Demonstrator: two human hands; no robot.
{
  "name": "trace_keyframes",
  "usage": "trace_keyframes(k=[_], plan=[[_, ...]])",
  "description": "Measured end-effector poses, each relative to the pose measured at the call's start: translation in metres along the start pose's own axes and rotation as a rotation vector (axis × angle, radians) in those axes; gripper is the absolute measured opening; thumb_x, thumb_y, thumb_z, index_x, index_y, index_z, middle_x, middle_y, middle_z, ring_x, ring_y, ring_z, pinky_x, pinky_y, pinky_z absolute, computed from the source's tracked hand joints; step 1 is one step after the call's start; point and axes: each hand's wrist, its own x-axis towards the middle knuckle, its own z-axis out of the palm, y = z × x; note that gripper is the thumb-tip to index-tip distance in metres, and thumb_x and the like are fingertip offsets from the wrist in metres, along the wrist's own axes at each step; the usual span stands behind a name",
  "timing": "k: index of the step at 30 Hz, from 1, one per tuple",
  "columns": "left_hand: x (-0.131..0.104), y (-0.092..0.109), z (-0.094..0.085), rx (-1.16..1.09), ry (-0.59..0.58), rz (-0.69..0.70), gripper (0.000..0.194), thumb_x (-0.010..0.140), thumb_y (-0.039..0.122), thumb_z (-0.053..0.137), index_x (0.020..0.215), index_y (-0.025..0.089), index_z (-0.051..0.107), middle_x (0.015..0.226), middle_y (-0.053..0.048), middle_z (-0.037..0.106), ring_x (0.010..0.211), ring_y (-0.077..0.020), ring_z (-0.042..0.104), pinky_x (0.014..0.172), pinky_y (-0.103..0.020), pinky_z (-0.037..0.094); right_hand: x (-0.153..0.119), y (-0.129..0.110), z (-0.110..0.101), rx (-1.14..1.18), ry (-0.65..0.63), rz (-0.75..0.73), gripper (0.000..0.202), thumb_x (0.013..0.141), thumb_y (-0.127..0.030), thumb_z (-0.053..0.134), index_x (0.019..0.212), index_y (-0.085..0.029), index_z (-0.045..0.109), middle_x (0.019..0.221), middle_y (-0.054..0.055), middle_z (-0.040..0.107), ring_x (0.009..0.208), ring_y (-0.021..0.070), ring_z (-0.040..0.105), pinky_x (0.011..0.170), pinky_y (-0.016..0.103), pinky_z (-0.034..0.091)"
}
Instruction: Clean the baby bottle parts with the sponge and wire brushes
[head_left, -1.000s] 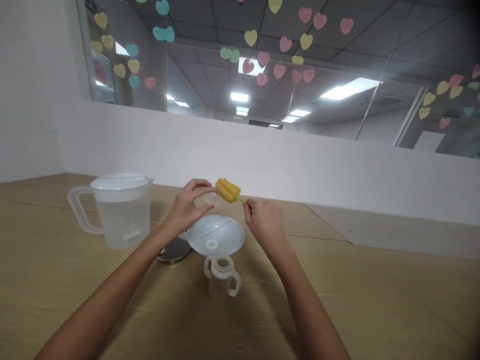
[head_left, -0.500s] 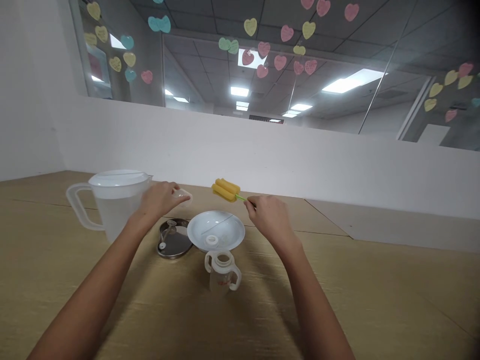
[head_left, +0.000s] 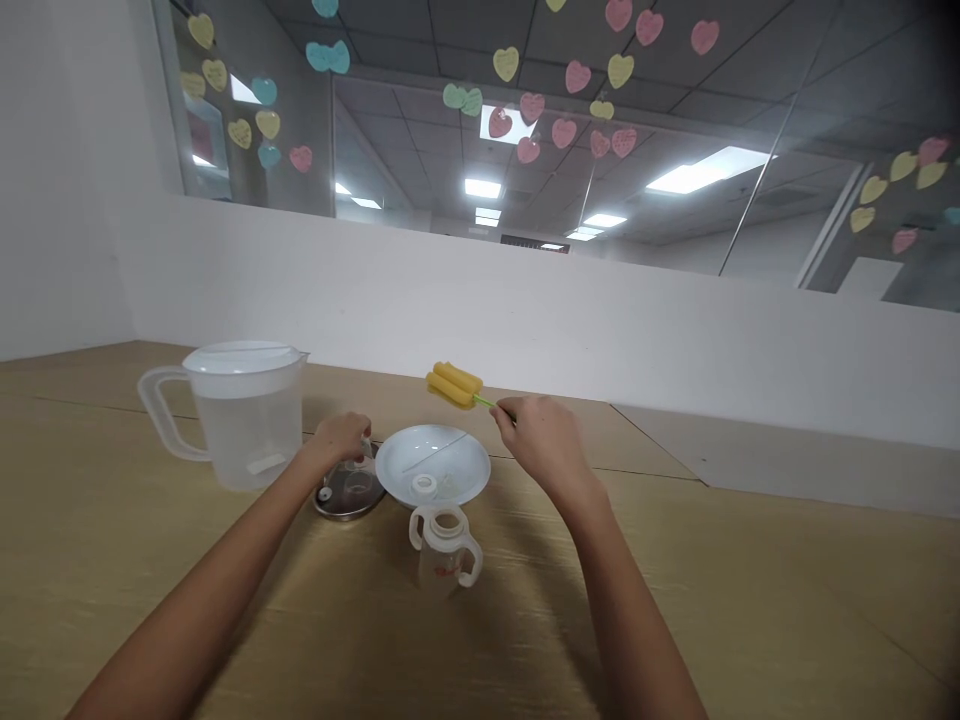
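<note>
My right hand (head_left: pixel 544 435) grips the green handle of a yellow sponge brush (head_left: pixel 454 385), its head raised beyond the white bowl (head_left: pixel 433 446). Over the round metal tray (head_left: pixel 351 500), my left hand (head_left: pixel 342 440) has its fingers closed on a small clear cap (head_left: pixel 367 449). A white ring (head_left: pixel 424 485) and a clear piece lie in the bowl. In front of the bowl stands an open two-handled bottle (head_left: pixel 444 560), upright. Part of the tray's contents is hidden by my left hand.
A lidded clear pitcher (head_left: pixel 251 430) with water stands left of the tray, its handle pointing left. Behind the wooden table (head_left: pixel 720 600) runs a low white wall (head_left: pixel 390 290) under a window with heart-shaped notes.
My left hand has moved down from behind the tray to just over it, with the clear cap. The brush in my right hand has hardly moved.
</note>
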Motion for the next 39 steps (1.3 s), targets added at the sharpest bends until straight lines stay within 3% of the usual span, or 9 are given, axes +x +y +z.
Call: trace_keyframes(k=[7,13,17,20,22,24,29,34,39], plan=[[0.001,0.006,0.012,0.042,-0.006,0.016,0.041,0.056,0.020,0.067,0.097,0.019,0.064,0.107,-0.014,0.063,0.096,-0.0304,0.059,0.071,-0.033,0.046,0.001,0.000,0.001,0.005,-0.004,-0.003,0.033,0.090,-0.030,0.039,0.078,-0.020,0.067,0.071,0.006,0.066,0.066,0.0167,0.059,0.050,0.026,0.025],[0.003,0.009,0.016,0.062,0.036,0.016,0.052,0.061,0.020,0.064,0.112,0.018,0.057,0.111,-0.016,0.061,0.099,-0.0308,0.058,0.074,-0.036,0.046,0.001,-0.001,0.000,-0.005,-0.019,0.000,0.032,0.091,-0.030,0.038,0.080,-0.020,0.067,0.073,0.006,0.066,0.069,0.0167,0.059,0.051,0.026,0.025],[-0.006,0.008,-0.008,0.076,0.114,0.002,0.056,0.068,0.026,0.060,0.122,0.019,0.049,0.117,-0.016,0.057,0.101,-0.0328,0.057,0.077,-0.040,0.046,0.001,0.000,0.000,0.012,-0.023,0.013,0.031,0.090,-0.030,0.040,0.079,-0.020,0.066,0.073,0.006,0.066,0.068,0.0167,0.060,0.050,0.025,0.024],[-0.021,0.019,-0.036,0.075,0.268,0.026,0.048,0.079,0.031,0.048,0.125,0.017,0.044,0.123,-0.015,0.053,0.108,-0.0316,0.052,0.086,-0.043,0.042,0.001,0.002,0.001,0.027,0.004,0.018,0.031,0.090,-0.030,0.040,0.076,-0.020,0.066,0.071,0.005,0.066,0.066,0.0166,0.059,0.050,0.025,0.024],[-0.031,0.035,-0.050,0.002,0.438,0.108,0.039,0.082,0.033,0.046,0.117,0.017,0.051,0.117,-0.011,0.058,0.105,-0.0286,0.054,0.088,-0.039,0.041,0.002,0.004,0.002,0.032,0.015,0.021,0.031,0.090,-0.031,0.040,0.075,-0.020,0.065,0.070,0.005,0.066,0.065,0.0162,0.058,0.050,0.025,0.023],[-0.037,0.054,-0.053,-0.090,0.471,0.250,0.034,0.084,0.034,0.045,0.111,0.017,0.055,0.112,-0.008,0.062,0.101,-0.0247,0.057,0.088,-0.035,0.042,0.002,0.005,0.003,0.032,0.017,0.022,0.032,0.090,-0.031,0.039,0.074,-0.020,0.065,0.070,0.005,0.066,0.064,0.0161,0.057,0.050,0.025,0.023],[-0.036,0.088,-0.024,-0.094,0.254,0.499,0.027,0.083,0.031,0.048,0.101,0.016,0.062,0.102,-0.010,0.066,0.095,-0.0242,0.059,0.083,-0.033,0.043,0.002,0.006,0.002,0.024,0.023,0.014,0.031,0.090,-0.031,0.040,0.076,-0.021,0.065,0.070,0.004,0.066,0.065,0.0164,0.058,0.050,0.026,0.023],[-0.022,0.091,0.014,-0.092,0.145,0.533,0.026,0.079,0.030,0.055,0.100,0.018,0.065,0.099,-0.008,0.067,0.093,-0.0245,0.060,0.079,-0.032,0.044,0.001,0.008,0.000,0.028,0.030,0.031,0.031,0.090,-0.031,0.040,0.077,-0.021,0.066,0.070,0.004,0.066,0.064,0.0167,0.058,0.050,0.026,0.023],[-0.014,0.095,0.031,-0.123,0.073,0.600,0.031,0.080,0.026,0.054,0.110,0.024,0.061,0.105,-0.004,0.066,0.096,-0.0210,0.060,0.081,-0.029,0.044,0.001,0.007,0.001,0.027,0.026,0.025,0.032,0.090,-0.031,0.040,0.077,-0.021,0.067,0.071,0.005,0.067,0.066,0.0172,0.059,0.050,0.026,0.024]])
